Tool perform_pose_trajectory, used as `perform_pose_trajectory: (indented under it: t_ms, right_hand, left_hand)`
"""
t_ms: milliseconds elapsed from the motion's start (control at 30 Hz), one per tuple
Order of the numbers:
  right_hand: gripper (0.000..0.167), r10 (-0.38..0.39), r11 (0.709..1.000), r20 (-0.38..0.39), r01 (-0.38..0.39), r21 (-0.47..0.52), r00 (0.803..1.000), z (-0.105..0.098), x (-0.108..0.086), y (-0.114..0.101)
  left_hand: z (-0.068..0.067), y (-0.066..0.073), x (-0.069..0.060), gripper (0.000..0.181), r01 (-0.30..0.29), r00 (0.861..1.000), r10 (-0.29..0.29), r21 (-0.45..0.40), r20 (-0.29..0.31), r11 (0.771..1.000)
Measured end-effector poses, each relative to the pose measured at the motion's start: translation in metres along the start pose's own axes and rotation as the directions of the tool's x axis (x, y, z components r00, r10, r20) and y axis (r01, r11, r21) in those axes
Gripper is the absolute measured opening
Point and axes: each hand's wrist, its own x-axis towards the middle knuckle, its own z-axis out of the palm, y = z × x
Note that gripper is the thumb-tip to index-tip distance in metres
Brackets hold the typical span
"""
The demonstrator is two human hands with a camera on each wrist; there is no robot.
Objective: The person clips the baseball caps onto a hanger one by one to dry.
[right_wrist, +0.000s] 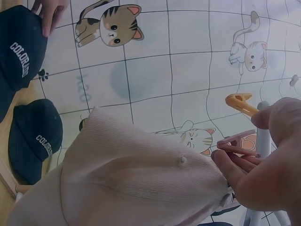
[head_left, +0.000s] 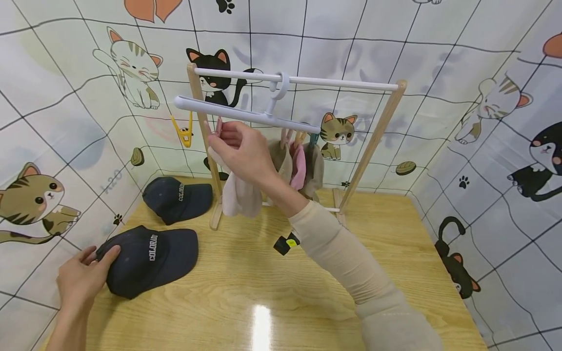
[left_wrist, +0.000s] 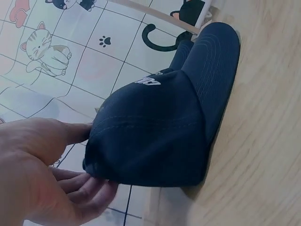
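Note:
My left hand (head_left: 83, 273) pinches the back edge of a navy baseball cap (head_left: 136, 261) lettered COLORADO, thumb on the crown and fingers behind. The cap's brim lies on the table. My right hand (head_left: 246, 151) is raised under the left part of a pale blue hanger (head_left: 228, 111). Its thumb and fingers pinch a pink clothespin (right_wrist: 237, 149); the exact contact is partly hidden. A pale corduroy item (right_wrist: 127, 174) with a small button hangs below that hand. A yellow clothespin (head_left: 185, 132) dangles from the hanger's left end, close to my right thumb in the right wrist view.
A second navy cap (head_left: 169, 200) lies farther back. The hanger hooks onto the white bar (head_left: 342, 84) of a wooden rack (head_left: 373, 141). Brown, pink and grey fabric items (head_left: 298, 168) hang from clothespins on its right half. Cat-print walls (head_left: 465, 63) surround the wooden table (head_left: 210, 312).

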Motion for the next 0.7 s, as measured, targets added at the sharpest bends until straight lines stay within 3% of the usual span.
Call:
perform_pose_trajectory:
  t_ms: [167,300,500,700]
  right_hand:
    - [0.036,-0.004,0.999,-0.042,0.006,0.034,0.999,0.000,0.001,0.000]
    - [0.034,-0.036,0.999,-0.063,0.038,0.034,0.997,0.001,0.003,0.000]
    - [0.031,-0.057,0.996,-0.083,0.062,0.059,0.995,0.001,0.005,-0.002]
    - [0.030,-0.028,0.997,-0.116,0.036,0.066,0.993,0.002,0.006,-0.005]
  left_hand:
    - [0.005,0.008,0.006,0.089,0.036,0.999,-0.041,-0.146,-0.031,0.989]
    - [0.008,0.017,0.009,0.086,0.061,0.998,-0.064,-0.223,-0.005,0.973]
    - [0.014,0.027,0.008,0.090,0.041,0.997,-0.020,-0.266,0.080,0.963]
    - [0.022,0.038,0.003,0.089,0.012,0.995,0.018,-0.286,0.102,0.958]
